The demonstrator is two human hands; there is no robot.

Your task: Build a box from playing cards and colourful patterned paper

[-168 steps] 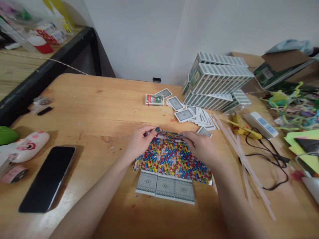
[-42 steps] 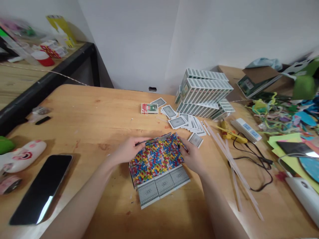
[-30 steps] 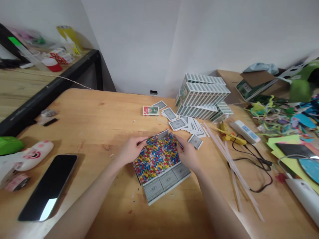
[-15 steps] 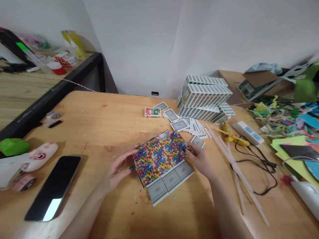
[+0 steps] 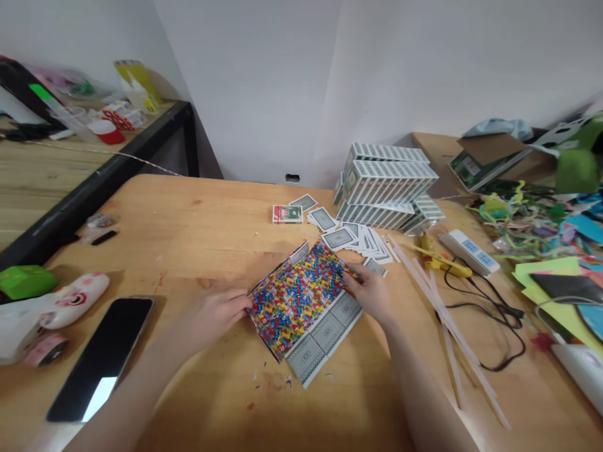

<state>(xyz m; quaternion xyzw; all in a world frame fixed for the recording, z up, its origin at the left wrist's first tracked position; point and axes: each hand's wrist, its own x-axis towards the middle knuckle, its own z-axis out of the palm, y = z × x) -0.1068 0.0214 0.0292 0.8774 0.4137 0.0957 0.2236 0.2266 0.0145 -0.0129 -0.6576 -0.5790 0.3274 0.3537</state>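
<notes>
A box-like piece with a multicoloured pattern (image 5: pixel 296 301) lies tilted on the wooden table (image 5: pixel 198 232) in front of me. Grey-backed playing cards in a joined strip (image 5: pixel 325 336) run along its near side, and another card shows at its far edge. My left hand (image 5: pixel 219 317) pinches the left corner of the patterned piece, fingers together. My right hand (image 5: pixel 370 292) grips its right end, the fingertips over the patterned surface. Loose cards (image 5: pixel 339 238) and a red and green card pack (image 5: pixel 287 214) lie beyond it.
Striped card boxes (image 5: pixel 389 182) are stacked at the back. Glue sticks (image 5: pixel 443 307), a yellow glue gun (image 5: pixel 440 257), a power strip (image 5: pixel 468 251) and cables lie right. A phone (image 5: pixel 101 358) and a white toy-like object (image 5: pixel 75 298) are left.
My left hand has moved slightly left and its fingers have closed on the corner. The patterned piece has turned a little counterclockwise, with my right hand shifting slightly left along with it.
</notes>
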